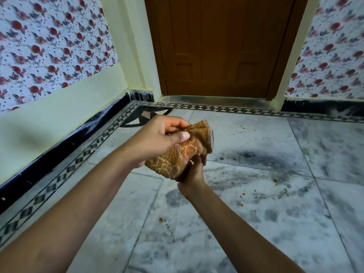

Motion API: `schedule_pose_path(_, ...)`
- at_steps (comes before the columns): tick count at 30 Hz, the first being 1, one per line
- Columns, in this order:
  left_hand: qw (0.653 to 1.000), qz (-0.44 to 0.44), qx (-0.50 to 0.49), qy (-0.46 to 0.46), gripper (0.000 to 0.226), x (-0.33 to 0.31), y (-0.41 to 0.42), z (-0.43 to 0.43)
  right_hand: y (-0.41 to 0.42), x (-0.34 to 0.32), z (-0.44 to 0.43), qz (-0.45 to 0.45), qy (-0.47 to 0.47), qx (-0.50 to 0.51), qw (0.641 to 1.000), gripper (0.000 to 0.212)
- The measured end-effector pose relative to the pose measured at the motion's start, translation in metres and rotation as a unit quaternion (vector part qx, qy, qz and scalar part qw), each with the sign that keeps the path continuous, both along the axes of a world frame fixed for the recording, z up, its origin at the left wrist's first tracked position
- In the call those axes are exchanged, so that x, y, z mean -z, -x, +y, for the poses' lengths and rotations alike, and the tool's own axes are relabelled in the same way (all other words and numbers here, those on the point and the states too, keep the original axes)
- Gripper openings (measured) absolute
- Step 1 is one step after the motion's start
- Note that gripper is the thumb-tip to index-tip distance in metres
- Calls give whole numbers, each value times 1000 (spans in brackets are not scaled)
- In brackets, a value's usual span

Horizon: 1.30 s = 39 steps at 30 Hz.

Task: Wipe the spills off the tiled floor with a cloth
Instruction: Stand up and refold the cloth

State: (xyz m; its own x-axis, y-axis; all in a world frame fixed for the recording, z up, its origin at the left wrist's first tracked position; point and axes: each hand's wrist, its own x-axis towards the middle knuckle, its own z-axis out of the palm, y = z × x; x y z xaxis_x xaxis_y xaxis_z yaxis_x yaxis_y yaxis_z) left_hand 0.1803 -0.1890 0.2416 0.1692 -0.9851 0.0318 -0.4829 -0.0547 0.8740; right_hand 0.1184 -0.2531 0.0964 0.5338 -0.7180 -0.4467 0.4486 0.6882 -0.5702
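Bunched orange-brown patterned terry cloth held in the air over the grey-white marbled tiled floor. Left hand pinches its upper part between thumb and fingers; right hand curls round it from below. Small orange-brown spill spots dot the floor near the hands.

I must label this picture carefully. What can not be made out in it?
Head view: fingers of the right hand, mostly hidden behind the cloth.
Head view: floor under the left forearm, covered by it; spills there unknown.
Head view: the orange spots, too small to identify.
Head view: top of the door, cut off by the upper edge.
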Motion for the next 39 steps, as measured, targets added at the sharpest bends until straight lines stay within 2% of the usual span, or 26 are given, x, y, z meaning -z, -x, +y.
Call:
schedule_pose_path(4, 989, 117, 79, -42, 15, 1, -10, 11, 6, -3, -1, -193, 59, 76, 976, 55)
schedule_pose_path(7, 984, 128, 107, -63, 19, 7, -12, 12, 8, 0, -3, -250, 80, 52, 963, 66)
schedule_pose_path(10, 998, -8, 54, -12, 15, 16, -15, 2, 15, 8, -1, -270, 68, -11, 960, 65)
schedule_pose_path(12, 993, -110, -6, 43, 16, 23, -20, -8, 19, 5, 3, -276, 56, -50, 958, 60)
schedule_pose_path(17, 956, -256, -46, 138, 21, 59, -33, -23, 21, -3, 12, -251, 56, -96, 961, 58)
schedule_pose_path(20, 908, -367, -53, 192, 39, 75, -36, -22, 20, -3, 9, -250, 34, -103, 962, 56)
schedule_pose_path(22, 884, -419, -92, 185, 50, 84, -41, -21, 17, -2, 8, -221, 27, -91, 971, 54)
schedule_pose_path(23, 887, -420, -117, 152, 54, 89, -44, -21, 17, 0, 8, -204, 21, -85, 975, 54)
schedule_pose_path(26, 941, -305, -142, 26, 61, 101, -46, -20, 18, 3, 7, -153, 28, -56, 986, 53)
schedule_pose_path(28, 963, -223, -148, -25, 54, 104, -43, -18, 18, 3, 3, -102, 37, -40, 993, 50)
schedule_pose_path(30, 977, -86, -179, -78, 46, 103, -46, -15, 17, 7, -2, -49, 38, -24, 998, 46)
schedule_pose_path(32, 967, 60, -217, -124, 47, 101, -52, -13, 19, 11, -3, -50, 29, -5, 998, 57)
schedule_pose_path(35, 944, 145, -265, -135, 42, 100, -54, -13, 24, 14, 0, -74, 77, -29, 994, 77)
schedule_pose_path(37, 931, 188, -289, -123, 30, 101, -51, -11, 27, 13, 2, -34, 173, -41, 984, 64)
schedule_pose_path(39, 923, 227, -292, -109, 21, 103, -49, -9, 28, 12, 0, 48, 247, -19, 968, 37)
